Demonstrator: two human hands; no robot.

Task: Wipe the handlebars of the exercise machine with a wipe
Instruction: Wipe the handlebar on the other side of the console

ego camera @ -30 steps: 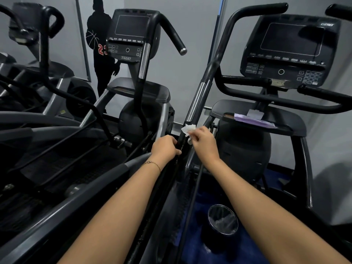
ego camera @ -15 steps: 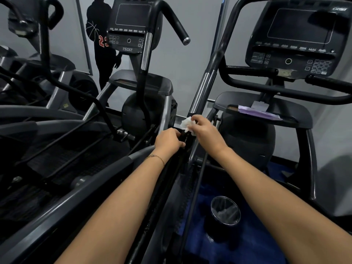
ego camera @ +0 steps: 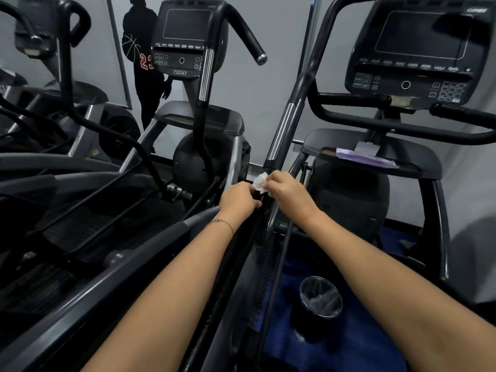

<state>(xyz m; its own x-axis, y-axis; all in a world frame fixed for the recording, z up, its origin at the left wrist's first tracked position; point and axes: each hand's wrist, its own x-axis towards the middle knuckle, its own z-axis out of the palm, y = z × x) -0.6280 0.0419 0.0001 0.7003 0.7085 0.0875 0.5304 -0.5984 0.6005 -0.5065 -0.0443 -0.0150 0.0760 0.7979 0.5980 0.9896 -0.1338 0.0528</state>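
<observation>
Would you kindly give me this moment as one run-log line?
right hand: pinches wipe | left hand: grips handlebar beside it | wipe: low on handlebar, under chrome strip

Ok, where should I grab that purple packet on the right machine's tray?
Pinch the purple packet by its near long edge, probably, reaching in from the front: it lies flat along the front lip of the tray, and a black handlebar crosses above it.

Crumpled white wipe: largely covered by right hand — extent unclear.
Black-and-silver handlebar: top cut off by upper edge.
Grey console keypad: legends blurred — unreadable.
</observation>
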